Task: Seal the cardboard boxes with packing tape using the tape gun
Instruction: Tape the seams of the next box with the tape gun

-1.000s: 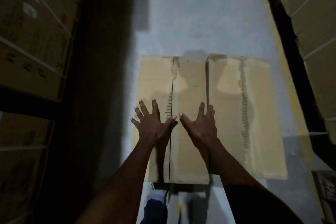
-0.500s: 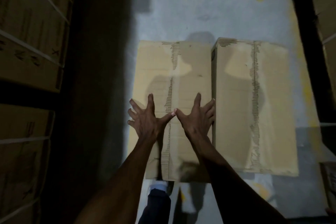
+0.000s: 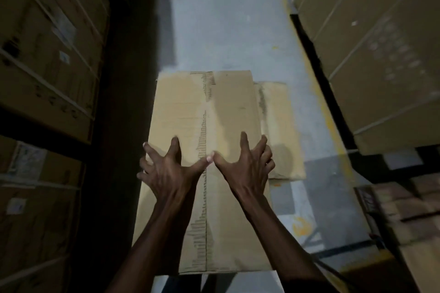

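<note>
**A:** What's the left hand (image 3: 166,171) doing at nine o'clock of the seam (image 3: 206,188)?

**B:** It's spread wide, palm on the near box (image 3: 228,112), the outer fingers (image 3: 148,150) bending over the left edge and the thumb lying inward to the seam. It looks more like pressing and steadying than a closed grip.

**A:** And the seam itself?

**B:** It runs from six to twelve o'clock up the middle of the box top, flaps butted together. I see no tape gun anywhere, so I'd judge this as lining the box up before taping. Keep the flaps level and pushed tight, or tape will bridge a gap.

**A:** The right hand (image 3: 247,169)?

**B:** It mirrors the other at three o'clock: open, splayed, fingers reaching the right edge, thumb tip touching the other thumb.

**A:** Beyond it?

**B:** A second box (image 3: 281,126) lies on the floor (image 3: 238,31), partly hidden, at two o'clock. It appears lower, so I'd keep the near one clear of it.
</note>
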The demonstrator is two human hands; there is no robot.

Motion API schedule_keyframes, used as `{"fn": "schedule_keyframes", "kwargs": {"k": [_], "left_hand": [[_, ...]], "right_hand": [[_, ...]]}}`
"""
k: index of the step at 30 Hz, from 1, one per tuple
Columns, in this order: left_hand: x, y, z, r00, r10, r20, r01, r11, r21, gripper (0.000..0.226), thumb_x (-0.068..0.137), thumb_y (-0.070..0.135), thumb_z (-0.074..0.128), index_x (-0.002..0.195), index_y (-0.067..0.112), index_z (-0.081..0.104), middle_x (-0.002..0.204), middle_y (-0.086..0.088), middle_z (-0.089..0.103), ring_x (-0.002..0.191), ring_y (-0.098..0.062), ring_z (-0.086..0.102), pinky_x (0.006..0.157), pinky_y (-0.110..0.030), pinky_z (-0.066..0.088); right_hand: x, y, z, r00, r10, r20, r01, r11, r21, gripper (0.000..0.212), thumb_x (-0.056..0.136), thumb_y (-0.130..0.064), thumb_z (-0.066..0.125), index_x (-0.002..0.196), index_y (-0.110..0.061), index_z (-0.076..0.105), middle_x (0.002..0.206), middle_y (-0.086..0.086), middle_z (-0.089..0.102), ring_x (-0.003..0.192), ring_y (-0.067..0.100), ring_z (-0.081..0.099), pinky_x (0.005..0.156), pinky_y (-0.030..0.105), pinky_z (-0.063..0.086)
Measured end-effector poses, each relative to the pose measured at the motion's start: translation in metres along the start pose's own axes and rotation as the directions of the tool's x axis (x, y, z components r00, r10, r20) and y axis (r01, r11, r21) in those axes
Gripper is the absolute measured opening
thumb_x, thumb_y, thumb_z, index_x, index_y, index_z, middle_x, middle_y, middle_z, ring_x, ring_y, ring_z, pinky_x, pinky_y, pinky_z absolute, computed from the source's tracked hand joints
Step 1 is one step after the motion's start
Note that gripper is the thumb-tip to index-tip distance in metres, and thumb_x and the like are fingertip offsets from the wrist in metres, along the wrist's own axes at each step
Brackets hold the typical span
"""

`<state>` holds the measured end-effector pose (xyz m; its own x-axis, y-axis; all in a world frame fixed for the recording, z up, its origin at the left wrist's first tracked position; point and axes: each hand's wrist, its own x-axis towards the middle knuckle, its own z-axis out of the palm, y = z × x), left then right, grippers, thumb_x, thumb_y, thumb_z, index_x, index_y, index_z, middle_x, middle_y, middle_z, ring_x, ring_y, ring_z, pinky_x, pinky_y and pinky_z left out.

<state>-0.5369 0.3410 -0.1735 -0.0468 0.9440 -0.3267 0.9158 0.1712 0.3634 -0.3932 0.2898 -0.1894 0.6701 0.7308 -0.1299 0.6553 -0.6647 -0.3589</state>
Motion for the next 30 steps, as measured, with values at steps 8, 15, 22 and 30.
{"fn": "schedule_keyframes", "kwargs": {"k": [8,15,22,30], "left_hand": [[-0.219,0.067,-0.053,0.887,0.447,-0.115,-0.456,0.887,-0.069,0.104,0.049,0.103,0.049,0.133,0.041,0.048,0.163,-0.023,0.010,0.142,-0.049,0.022,0.109,-0.064,0.022],[-0.382,0.145,-0.028,0.680,0.726,-0.102,-0.733,0.669,-0.124,0.110,0.047,0.101,0.055,0.138,0.039,0.052,0.158,-0.024,0.024,0.135,-0.047,0.032,0.109,-0.054,0.025],[-0.510,0.227,0.030,0.427,0.901,0.077,-0.891,0.434,-0.133,0.111,0.054,0.100,0.051,0.146,0.039,0.046,0.160,-0.023,0.019,0.140,-0.046,0.025,0.112,-0.055,0.022],[-0.609,0.334,0.129,0.141,0.939,0.312,-0.965,0.201,-0.168,0.105,0.062,0.097,0.050,0.145,0.033,0.045,0.158,-0.032,0.016,0.138,-0.051,0.027,0.107,-0.056,0.025]], "right_hand": [[-0.165,0.119,-0.174,0.912,0.227,-0.343,-0.176,0.969,0.172,0.098,0.072,-0.084,0.060,0.151,-0.030,0.039,0.160,0.023,0.020,0.139,0.040,0.025,0.106,0.055,0.027],[-0.278,0.252,-0.288,0.713,0.463,-0.526,-0.419,0.883,0.210,0.094,0.070,-0.089,0.053,0.144,-0.031,0.041,0.150,0.022,0.031,0.132,0.043,0.032,0.104,0.054,0.028],[-0.345,0.385,-0.347,0.483,0.677,-0.555,-0.613,0.714,0.338,0.087,0.068,-0.090,0.055,0.129,-0.029,0.047,0.131,0.018,0.042,0.124,0.042,0.038,0.097,0.053,0.034],[-0.365,0.532,-0.393,0.302,0.834,-0.462,-0.756,0.505,0.417,0.085,0.068,-0.089,0.055,0.124,-0.025,0.051,0.131,0.021,0.045,0.125,0.043,0.039,0.103,0.057,0.033]]}}
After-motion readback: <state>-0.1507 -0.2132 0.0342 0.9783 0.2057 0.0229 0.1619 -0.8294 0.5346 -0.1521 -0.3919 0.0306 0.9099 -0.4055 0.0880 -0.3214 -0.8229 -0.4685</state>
